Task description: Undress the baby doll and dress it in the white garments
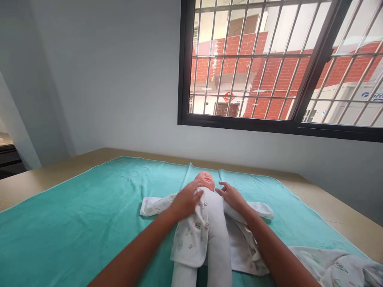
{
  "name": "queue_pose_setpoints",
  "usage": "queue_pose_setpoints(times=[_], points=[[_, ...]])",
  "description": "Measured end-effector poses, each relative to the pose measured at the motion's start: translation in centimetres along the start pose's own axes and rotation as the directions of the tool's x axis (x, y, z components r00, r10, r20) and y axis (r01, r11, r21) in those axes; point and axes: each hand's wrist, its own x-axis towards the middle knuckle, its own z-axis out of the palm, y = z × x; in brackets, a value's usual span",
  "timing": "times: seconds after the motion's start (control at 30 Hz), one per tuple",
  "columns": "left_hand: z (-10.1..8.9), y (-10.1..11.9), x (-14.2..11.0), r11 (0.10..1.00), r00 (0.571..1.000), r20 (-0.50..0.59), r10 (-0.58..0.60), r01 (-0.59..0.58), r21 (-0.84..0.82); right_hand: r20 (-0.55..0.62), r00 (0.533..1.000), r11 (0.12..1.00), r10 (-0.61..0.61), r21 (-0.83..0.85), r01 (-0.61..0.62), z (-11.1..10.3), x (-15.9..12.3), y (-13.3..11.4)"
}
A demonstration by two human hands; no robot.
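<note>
From where I sit, the head view puts the baby doll (218,223) on its back at the lower centre of the frame, head toward the middle and legs running to the bottom edge. It lies on a teal cloth (89,223) spread over a pale wooden table (356,227).

My left hand (186,200) is over the doll's chest, just left of the neck, at the upper part of a white printed jacket (190,243). Its fingers are bent and blurred, so I cannot tell whether they pinch the fabric. My right hand (232,196) is just right of the doll's neck, thumb and forefinger parted, and I see nothing between them.

The jacket's left panel covers one side of the torso; the right one lies spread on the cloth beneath my right forearm. Its sleeves stretch out to both sides. A crumpled printed garment (335,265) occupies the lower right corner. Across the upper right, a dark-framed window (239,120) with metal bars looks onto red brick.
</note>
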Motion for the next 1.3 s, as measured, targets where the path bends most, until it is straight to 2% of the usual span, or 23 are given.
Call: queue_pose_setpoints(times=[0.1,0.2,0.27,0.4,0.5,0.57,0.63,0.7,0.77,0.83,0.9,0.97,1.07,1.2,1.3], points=[[1.9,3.4,-1.0,0.991,0.988,0.088,0.131,-0.129,-0.029,-0.109,0.992,0.982,-0.067,-0.182,0.047,-2.0,-3.2,2.4],[2.7,4.7,-2.0,0.991,0.985,0.115,0.130,-0.133,0.019,-0.321,0.938,0.920,-0.133,-0.391,-0.004,-3.7,-7.4,5.7],[2.8,5.3,-2.6,0.994,0.989,0.112,0.100,-0.104,0.031,-0.393,0.914,0.912,-0.102,-0.403,-0.071,-4.0,-9.6,7.1],[2.4,7.8,-3.7,0.992,0.983,0.136,0.126,-0.123,-0.029,-0.325,0.946,0.913,-0.012,-0.388,-0.122,-3.5,-11.0,7.2],[2.2,10.5,-3.9,0.992,0.985,0.127,0.119,-0.112,-0.062,-0.243,0.963,0.892,-0.113,-0.452,-0.010,-3.4,-10.4,6.6],[2.6,11.9,-3.1,0.987,0.978,0.130,0.161,-0.159,-0.027,-0.209,0.959,0.891,-0.190,-0.447,0.079,-3.5,-10.1,6.6],[3.9,12.9,-1.5,0.961,0.944,0.196,0.266,-0.276,0.026,-0.202,0.961,0.924,-0.188,-0.369,0.104,-3.5,-9.9,6.7],[5.9,13.5,0.6,0.923,0.899,0.283,0.335,-0.373,0.092,-0.223,0.968,0.973,-0.115,-0.221,0.065,-3.3,-9.8,6.8],[8.3,13.8,2.6,0.893,0.880,0.337,0.335,-0.410,0.184,-0.221,0.973,0.995,-0.070,-0.090,0.051,-3.3,-9.7,6.9],[10.4,14.0,4.1,0.875,0.888,0.364,0.283,-0.394,0.281,-0.202,0.977,0.998,-0.064,-0.005,0.065,-3.7,-9.5,7.0],[11.5,14.1,5.2,0.857,0.890,0.385,0.246,-0.385,0.342,-0.182,0.981,0.996,-0.074,0.036,0.082,-4.4,-9.3,7.3],[11.3,13.8,6.2,0.842,0.883,0.401,0.245,-0.399,0.364,-0.178,0.982,0.995,-0.065,0.060,0.077,-5.2,-9.3,7.6],[9.1,12.7,7.9,0.837,0.902,0.365,0.230,-0.375,0.399,-0.187,0.982,0.998,-0.036,0.035,0.043,-5.2,-9.4,7.6],[6.1,11.1,9.9,0.852,0.950,0.267,0.164,-0.273,0.447,-0.162,0.986,0.994,-0.050,-0.101,0.033,-3.5,-10.1,6.1],[5.6,10.8,10.1,0.856,0.955,0.256,0.149,-0.254,0.451,-0.090,0.987,0.965,-0.135,-0.239,0.110,-2.5,-10.9,4.7]])
